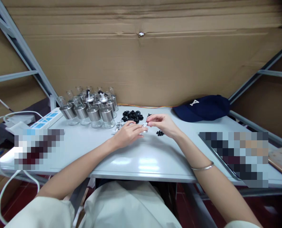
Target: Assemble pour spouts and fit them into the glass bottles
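Note:
My left hand is closed around a silver pourer spout over the middle of the table. At the spout's tip, my right hand pinches with thumb and fingertips; any small part between them is too small to make out. More silver spout pieces lie beside my left hand, partly hidden by it. Behind the hands is a pile of black stoppers. A cluster of tiny black pieces lies just below my right hand.
Several glass bottles with steel sleeves stand at the back left, two with pourers fitted. A power strip and white cables are at the left. A dark blue cap rests at the back right, before a cardboard wall.

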Available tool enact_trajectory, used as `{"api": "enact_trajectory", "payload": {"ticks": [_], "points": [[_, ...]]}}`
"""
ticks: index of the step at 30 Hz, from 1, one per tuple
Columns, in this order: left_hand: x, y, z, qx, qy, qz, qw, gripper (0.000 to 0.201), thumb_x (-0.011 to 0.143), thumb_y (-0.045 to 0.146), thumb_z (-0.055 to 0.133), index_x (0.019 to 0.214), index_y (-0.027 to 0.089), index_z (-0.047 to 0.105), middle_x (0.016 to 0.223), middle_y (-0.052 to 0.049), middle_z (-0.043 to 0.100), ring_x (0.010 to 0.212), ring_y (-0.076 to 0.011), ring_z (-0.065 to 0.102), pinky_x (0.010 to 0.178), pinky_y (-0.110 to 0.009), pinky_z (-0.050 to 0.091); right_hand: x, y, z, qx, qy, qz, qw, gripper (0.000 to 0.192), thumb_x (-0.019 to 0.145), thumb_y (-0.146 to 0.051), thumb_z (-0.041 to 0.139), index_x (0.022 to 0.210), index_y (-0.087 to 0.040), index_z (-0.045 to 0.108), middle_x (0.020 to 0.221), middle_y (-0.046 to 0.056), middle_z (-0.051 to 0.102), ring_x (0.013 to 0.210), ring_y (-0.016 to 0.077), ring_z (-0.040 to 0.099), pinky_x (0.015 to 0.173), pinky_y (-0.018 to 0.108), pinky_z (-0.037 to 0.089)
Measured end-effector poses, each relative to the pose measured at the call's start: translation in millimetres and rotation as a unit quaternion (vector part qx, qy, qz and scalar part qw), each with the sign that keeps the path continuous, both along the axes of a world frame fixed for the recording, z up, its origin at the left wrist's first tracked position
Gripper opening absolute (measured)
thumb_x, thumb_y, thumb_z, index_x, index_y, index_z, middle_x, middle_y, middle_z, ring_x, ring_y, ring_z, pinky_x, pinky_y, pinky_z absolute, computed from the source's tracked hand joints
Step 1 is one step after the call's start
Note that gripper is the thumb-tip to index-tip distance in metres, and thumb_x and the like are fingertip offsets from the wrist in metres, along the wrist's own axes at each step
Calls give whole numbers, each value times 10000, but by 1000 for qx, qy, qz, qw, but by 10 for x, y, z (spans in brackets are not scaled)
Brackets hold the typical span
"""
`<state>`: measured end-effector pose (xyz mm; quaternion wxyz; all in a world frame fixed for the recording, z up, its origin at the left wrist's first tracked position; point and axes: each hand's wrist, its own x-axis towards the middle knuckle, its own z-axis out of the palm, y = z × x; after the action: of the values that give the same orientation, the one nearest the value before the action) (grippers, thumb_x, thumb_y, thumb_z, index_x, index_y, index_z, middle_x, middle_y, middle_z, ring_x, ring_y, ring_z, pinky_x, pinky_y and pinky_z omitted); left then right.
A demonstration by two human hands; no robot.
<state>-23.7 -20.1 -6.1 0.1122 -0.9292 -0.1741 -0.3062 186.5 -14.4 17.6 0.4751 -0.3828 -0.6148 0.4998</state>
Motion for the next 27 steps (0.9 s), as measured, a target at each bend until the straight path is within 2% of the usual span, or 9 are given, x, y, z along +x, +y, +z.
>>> {"api": "enact_trajectory", "payload": {"ticks": [6,16,21,24,27], "points": [[-7,4,-8,3,16,5,1000,276,944,295,411,1133,171,569,1073,-61,674,941,-151,613,920,-331,409,7,-13,17,-9,3,4,1000,260,488,-281,848,646,-167,677,699,11,653,623,115,557,606,269,432],[3,20,-26,31,40,-4,999,236,932,272,443,1097,175,581,1044,-61,677,944,-152,619,878,-306,423,50,-19,17,-5,-44,51,998,238,600,-325,797,638,-150,640,501,-30,560,471,79,456,491,236,341],[4,14,-21,36,32,-12,999,242,933,285,440,1094,166,576,1039,-57,681,924,-151,625,872,-306,428,-8,-37,5,-9,-28,67,997,273,631,-358,784,633,-154,603,512,-24,570,449,70,448,465,224,334],[11,8,-6,45,4,-5,999,257,937,290,430,1110,162,570,1033,-64,682,930,-149,625,881,-309,427,-33,-65,20,-51,35,91,994,283,695,-413,732,737,-149,638,537,-19,564,471,76,472,474,223,361],[18,5,4,52,-20,-2,998,285,945,300,408,1147,157,550,1029,-76,684,948,-142,626,892,-309,425,-22,-100,53,-119,105,144,977,274,760,-318,678,969,-142,661,593,-16,557,527,76,491,516,218,395]]}}
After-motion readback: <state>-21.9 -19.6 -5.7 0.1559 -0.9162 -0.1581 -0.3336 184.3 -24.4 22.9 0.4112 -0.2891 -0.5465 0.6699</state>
